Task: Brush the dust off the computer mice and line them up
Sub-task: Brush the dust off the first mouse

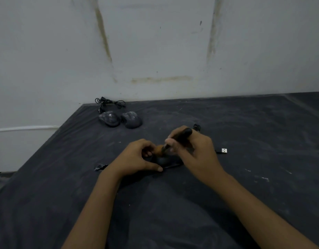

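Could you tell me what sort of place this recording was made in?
Probably a bare makeshift workroom rather than an office: a table under a dusty dark cloth stands against a stained white wall, with two dusty mice and tangled cables on it.

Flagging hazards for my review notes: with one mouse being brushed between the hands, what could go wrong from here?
1. The mouse is mostly hidden under the left hand and right hand, so the brush may miss spots.
2. Its USB plug lies loose on the cloth; the right forearm could snag the cable.
3. Swept dust may drift to the two dusty mice beyond.
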